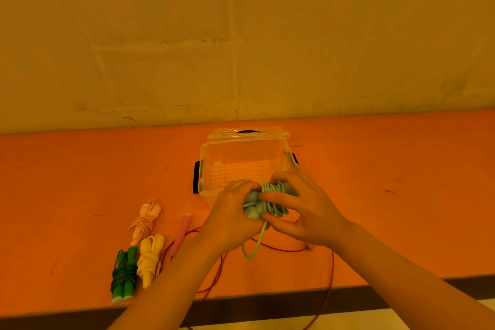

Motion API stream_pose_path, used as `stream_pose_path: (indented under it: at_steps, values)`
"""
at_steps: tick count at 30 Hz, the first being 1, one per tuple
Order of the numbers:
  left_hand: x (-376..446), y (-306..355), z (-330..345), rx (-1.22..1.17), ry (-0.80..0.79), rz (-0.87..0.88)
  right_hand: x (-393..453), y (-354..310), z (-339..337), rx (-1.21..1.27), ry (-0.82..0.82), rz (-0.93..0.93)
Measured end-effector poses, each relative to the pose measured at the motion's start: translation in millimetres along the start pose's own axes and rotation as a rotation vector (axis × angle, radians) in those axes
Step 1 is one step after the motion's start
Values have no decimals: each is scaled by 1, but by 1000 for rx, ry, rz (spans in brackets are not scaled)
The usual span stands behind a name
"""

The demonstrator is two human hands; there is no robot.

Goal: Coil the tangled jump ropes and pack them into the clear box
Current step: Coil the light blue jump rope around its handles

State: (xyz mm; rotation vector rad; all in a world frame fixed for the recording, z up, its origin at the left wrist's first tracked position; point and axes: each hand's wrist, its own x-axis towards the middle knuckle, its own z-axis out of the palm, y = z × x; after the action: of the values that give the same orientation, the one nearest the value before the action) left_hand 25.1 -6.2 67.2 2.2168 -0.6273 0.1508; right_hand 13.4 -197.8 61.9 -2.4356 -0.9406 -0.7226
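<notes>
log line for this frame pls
both hands grip mint rope, tail loose | pink, yellow, green coiled | red rope uncoiled | clear box open, empty

both bare forearms reached in from the bottom edge and met at centre frame. left hand (232, 211) was curled, fingers wrapped around one end of a held bundle. right hand (302, 209) gripped the other end, thumb across the front, fingers curled over the top, hands almost touching.

We see a strong orange-yellow cast under dim, even light. Shadows stay faint, detail is soft, and edges bow slightly.
</notes>
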Motion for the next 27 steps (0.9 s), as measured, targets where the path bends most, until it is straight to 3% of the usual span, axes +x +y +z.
stream_pose_path:
  at_steps: [6, 13, 27]
  values:
    - [-1, 0, 1, -21, 14, -17, -2, 2, -3, 88, -88, -1]
    - [0, 1, 3, -30, 13, -34, -1, 1, -2, 34, -21, -5]
    - [2, -6, -1, -87, 20, -106, 6, 0, -7, 240, -146, -9]
